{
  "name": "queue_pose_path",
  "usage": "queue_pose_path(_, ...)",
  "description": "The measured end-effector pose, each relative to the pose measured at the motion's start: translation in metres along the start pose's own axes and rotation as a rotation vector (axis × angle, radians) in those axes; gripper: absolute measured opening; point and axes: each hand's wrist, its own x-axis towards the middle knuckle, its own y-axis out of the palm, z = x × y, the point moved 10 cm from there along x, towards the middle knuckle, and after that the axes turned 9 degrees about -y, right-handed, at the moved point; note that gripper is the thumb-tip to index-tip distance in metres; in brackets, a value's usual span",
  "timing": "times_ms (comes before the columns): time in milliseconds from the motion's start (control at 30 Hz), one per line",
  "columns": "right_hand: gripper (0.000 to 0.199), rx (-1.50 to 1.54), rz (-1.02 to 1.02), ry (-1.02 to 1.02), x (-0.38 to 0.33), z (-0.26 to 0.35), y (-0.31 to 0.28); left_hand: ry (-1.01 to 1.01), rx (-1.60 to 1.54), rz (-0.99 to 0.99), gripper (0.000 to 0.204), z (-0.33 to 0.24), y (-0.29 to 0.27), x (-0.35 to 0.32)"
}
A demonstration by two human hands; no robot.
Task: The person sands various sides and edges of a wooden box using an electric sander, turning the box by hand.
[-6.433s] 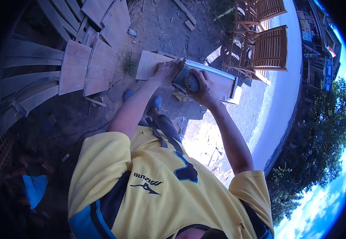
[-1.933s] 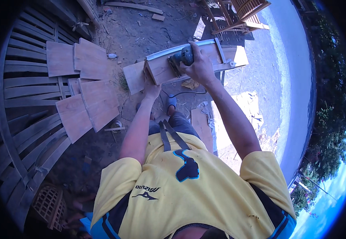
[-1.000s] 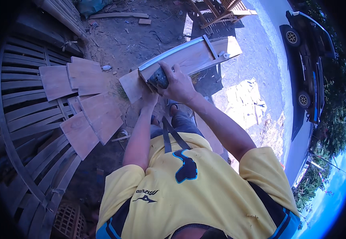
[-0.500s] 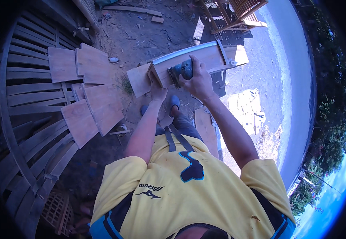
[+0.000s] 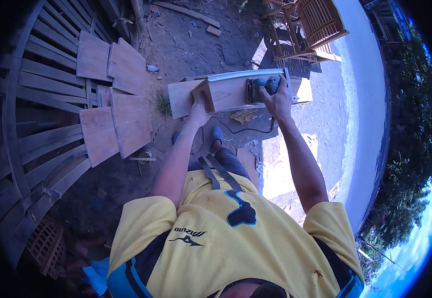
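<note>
My right hand (image 5: 278, 101) is wrapped round the body of a teal electric sander (image 5: 256, 90). The sander sits flat on a wooden panel (image 5: 230, 93) with raised end pieces, near its right end. At the panel's left end, my left hand (image 5: 199, 114) grips the upright wooden end piece (image 5: 204, 94); its fingertips are partly hidden behind the wood. Under the panel, a wider pale board (image 5: 179, 100) sticks out to the left. From the sander side, a dark cable (image 5: 246, 130) loops down below the panel.
Several cut wooden boards (image 5: 132, 124) lie on a slatted bamboo bench (image 5: 47, 102) at the left. A slatted wooden chair (image 5: 320, 22) stands at the far right, beside a paved road (image 5: 370, 99). Wood scraps (image 5: 188, 12) lie on the dirt. My sandalled feet (image 5: 217, 134) are below the panel.
My right hand has slid the sander rightward along the panel, to near its right end. My left hand keeps its grip on the left end piece. The whole view has shifted slightly.
</note>
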Motion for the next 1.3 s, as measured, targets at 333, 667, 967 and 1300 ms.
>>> queue_pose_path(333,0.077,0.278,-0.008,-0.121,-0.022,0.045,0.043,0.32,-0.186,-0.061,0.063,-0.237,-0.118,-0.047)
queue_pose_path(667,0.04,1.032,-0.136,0.358,-0.055,-0.13,0.03,0.257,0.378,-0.119,0.077,-0.31,-0.037,-0.033)
queue_pose_path(967,0.053,0.8,-0.22,0.36,-0.068,-0.303,0.029,0.485,0.528,-0.019,0.058,-0.416,0.052,0.019)
queue_pose_path(1300,0.07,0.852,-0.097,0.162,-0.042,-0.282,0.082,0.562,0.583,0.141,0.058,-0.442,0.072,0.028)
